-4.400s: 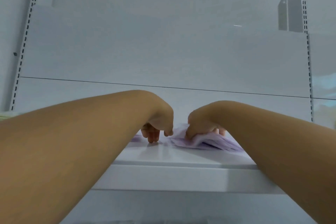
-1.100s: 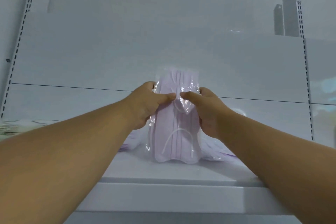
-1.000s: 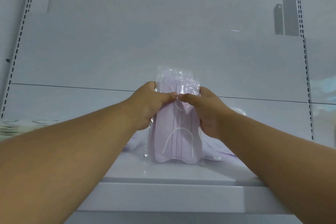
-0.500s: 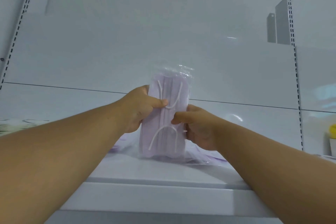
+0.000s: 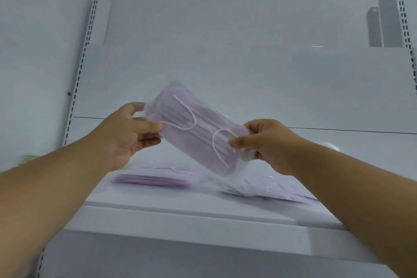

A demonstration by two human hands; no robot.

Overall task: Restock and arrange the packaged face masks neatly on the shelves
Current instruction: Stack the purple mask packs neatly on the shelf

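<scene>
A clear-wrapped pack of lilac face masks [image 5: 198, 131] with white ear loops hangs tilted in the air above the white shelf [image 5: 203, 212]. My left hand [image 5: 128, 133] pinches its upper left end between thumb and fingers. My right hand [image 5: 268, 144] pinches its lower right end. Beneath it, a flat stack of lilac mask packs [image 5: 153, 179] lies on the shelf at the left. A looser pile of packs [image 5: 268, 188] lies at the right, partly hidden by my right forearm.
The shelf's white back panel [image 5: 225, 63] rises behind the packs. Slotted uprights stand at the left [image 5: 79, 74] and at the far right [image 5: 406, 18]. A blurred greenish item [image 5: 29, 158] shows at the left edge above my forearm.
The pack stood upright on the shelf; now it is lifted and turned to a slant, with my hands at its two ends. The view has shifted to the left.
</scene>
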